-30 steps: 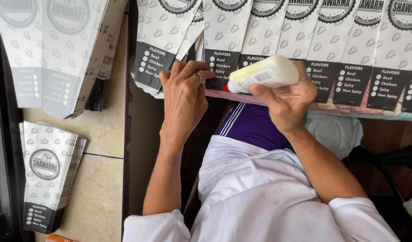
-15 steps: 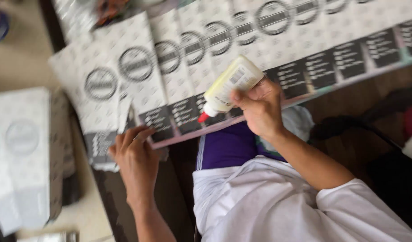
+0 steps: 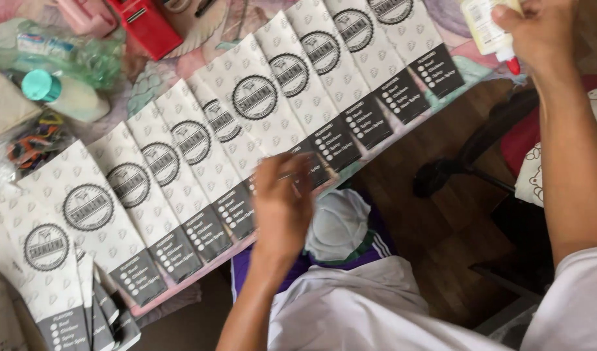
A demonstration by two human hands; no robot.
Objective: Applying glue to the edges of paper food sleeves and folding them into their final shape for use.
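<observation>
A long overlapping row of flat white paper sleeves (image 3: 201, 162), each printed with a round black emblem and a dark panel at the lower end, is being laid out slantwise across a table (image 3: 181, 71) covered by a pale patterned cloth.

The left hand (image 3: 282, 205) is being held over the near edge of the row, about midway along it, with its fingers (image 3: 298, 172) curled loosely onto the dark end of one sleeve (the hand is blurred, so whether a sleeve edge is being pinched cannot be told).

The right hand (image 3: 539, 32) is being raised at the upper right, well apart from the row. A white plastic squeeze bottle with a red nozzle (image 3: 490, 29) is being gripped in it, the fingers wrapped tightly round the body and the nozzle pointing down.

Judging by this, the gluing of the sleeve ends appears to be the step in hand, with the bottle lifted clear between applications. The next move would seem to call for the nozzle to be brought down to a sleeve edge while that sleeve is steadied flat.

Beyond the row, a white bottle with a teal cap (image 3: 61, 94) and a red box (image 3: 142, 26) are lying.
</observation>
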